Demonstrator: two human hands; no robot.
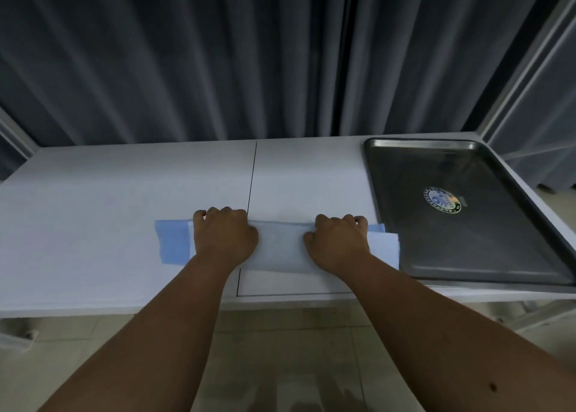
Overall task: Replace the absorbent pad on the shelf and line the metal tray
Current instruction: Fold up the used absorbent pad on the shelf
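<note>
A folded absorbent pad (280, 249), white with a blue backing showing at its left end, lies on the white shelf (93, 212) near the front edge. My left hand (223, 234) and my right hand (338, 238) both grip its far edge, fingers curled over it. The metal tray (414, 265) sits on the shelf just right of the pad, bare inside except for a round sticker (442, 199). The pad's right end almost touches the tray's rim.
A dark pleated curtain (218, 69) hangs right behind the shelf. A seam (252, 175) runs across the shelf top. A metal frame post (526, 56) rises at the right. Tiled floor (280, 365) lies below the shelf's front edge.
</note>
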